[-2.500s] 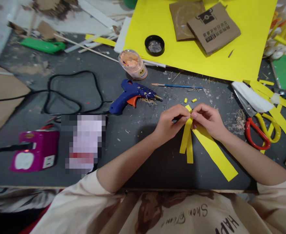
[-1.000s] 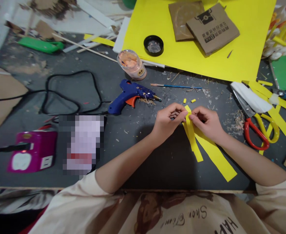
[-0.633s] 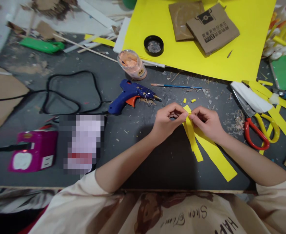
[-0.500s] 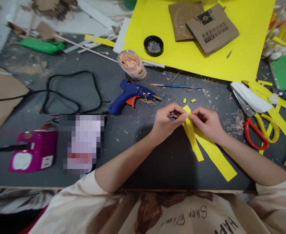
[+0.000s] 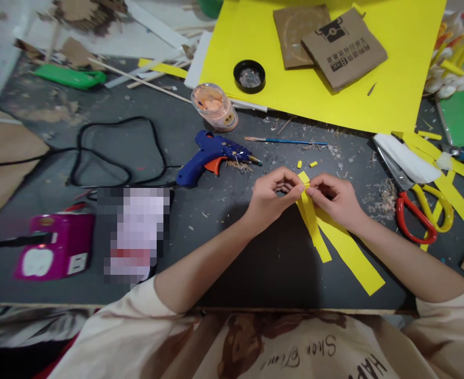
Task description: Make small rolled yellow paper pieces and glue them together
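My left hand [image 5: 273, 192] and my right hand [image 5: 334, 197] meet over the dark table, fingertips pinched together. Between them is a small piece of yellow paper [image 5: 306, 185], mostly hidden by the fingers. Beneath the hands lie two yellow paper strips: a narrow strip [image 5: 314, 231] and a wider strip [image 5: 352, 252] slanting toward the table's front edge. Just beyond the fingertips rest two tiny yellow rolls, one roll [image 5: 299, 164] left of the other roll [image 5: 314, 164].
Left of the hands lie a blue glue gun [image 5: 211, 158], a jar of peach paste [image 5: 219, 113] and a purple box [image 5: 56, 245]. A thin paintbrush [image 5: 287, 141] lies behind them. Scissors [image 5: 409, 205] and yellow strips are at right. A yellow sheet [image 5: 354, 108] carries cardboard pieces [image 5: 346, 50].
Both hands keep nearly the same pinched pose. A little more of the yellow piece shows between the fingertips; the whole view has shifted very slightly.
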Demonstrator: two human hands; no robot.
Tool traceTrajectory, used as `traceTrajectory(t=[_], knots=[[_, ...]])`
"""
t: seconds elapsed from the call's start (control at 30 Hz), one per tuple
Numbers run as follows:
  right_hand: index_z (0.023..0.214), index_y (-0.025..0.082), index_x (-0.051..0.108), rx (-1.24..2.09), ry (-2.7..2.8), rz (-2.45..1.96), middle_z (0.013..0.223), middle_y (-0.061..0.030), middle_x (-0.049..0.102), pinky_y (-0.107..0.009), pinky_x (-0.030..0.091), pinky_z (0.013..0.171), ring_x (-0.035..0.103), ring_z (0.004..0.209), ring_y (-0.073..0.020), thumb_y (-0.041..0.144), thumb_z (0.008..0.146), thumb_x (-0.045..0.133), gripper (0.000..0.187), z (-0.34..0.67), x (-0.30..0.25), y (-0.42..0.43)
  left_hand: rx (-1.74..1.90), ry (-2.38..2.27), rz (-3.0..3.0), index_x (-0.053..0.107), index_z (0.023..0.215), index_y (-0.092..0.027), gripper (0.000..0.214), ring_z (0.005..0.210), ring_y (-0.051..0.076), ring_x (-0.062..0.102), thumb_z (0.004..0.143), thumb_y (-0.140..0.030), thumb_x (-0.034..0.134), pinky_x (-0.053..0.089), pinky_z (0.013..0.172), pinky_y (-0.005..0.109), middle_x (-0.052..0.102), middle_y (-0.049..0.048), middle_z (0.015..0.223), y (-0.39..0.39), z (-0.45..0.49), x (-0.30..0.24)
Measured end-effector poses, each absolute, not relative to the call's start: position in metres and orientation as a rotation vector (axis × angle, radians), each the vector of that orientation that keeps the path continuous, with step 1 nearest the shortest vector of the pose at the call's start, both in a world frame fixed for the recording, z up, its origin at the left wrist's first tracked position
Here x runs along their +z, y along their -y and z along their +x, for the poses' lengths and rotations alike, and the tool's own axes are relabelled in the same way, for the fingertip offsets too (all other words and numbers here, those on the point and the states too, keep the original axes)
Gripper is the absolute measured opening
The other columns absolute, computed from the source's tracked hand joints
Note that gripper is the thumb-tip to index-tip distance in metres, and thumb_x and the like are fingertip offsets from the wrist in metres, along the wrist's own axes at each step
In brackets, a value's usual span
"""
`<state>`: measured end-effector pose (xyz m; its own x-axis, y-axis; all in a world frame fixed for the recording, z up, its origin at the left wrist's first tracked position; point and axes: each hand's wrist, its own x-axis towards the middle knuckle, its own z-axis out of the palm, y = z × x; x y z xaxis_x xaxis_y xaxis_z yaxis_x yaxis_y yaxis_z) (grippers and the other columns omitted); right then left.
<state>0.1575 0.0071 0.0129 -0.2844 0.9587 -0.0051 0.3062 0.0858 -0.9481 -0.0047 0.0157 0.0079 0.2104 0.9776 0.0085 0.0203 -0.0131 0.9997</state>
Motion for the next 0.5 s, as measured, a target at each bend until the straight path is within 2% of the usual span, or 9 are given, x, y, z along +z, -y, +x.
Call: traceTrajectory(t=[0.13, 0.5], knots=[[0.081, 0.019, 0.056, 1.243, 1.635, -1.23, 0.059, 0.0046, 0.048, -0.022, 0.034, 0.047, 0.042, 0.049, -0.0075, 0.034, 0.081, 0.058, 0.016, 0.1576, 0.013, -0.0074, 0.989, -1.027, 1.371, 0.057, 0.07, -0.015, 0.008, 0.054, 0.005, 0.054, 0.075, -0.02, 0.061, 0.043, 0.051, 0.015, 0.057, -0.0032, 0.06, -0.0159, -0.0048, 0.0102], [0.08, 0.019, 0.055, 1.289, 1.559, -1.255, 0.061, 0.0044, 0.048, -0.023, 0.036, 0.05, 0.047, 0.052, -0.0085, 0.031, 0.082, 0.057, 0.012, 0.1582, 0.0094, -0.0073, 1.08, -1.092, 1.524, 0.06, 0.073, -0.016, 0.004, 0.057, 0.006, 0.056, 0.076, -0.018, 0.06, 0.046, 0.054, 0.015, 0.062, -0.0025, 0.066, -0.0158, -0.0033, 0.0055]])
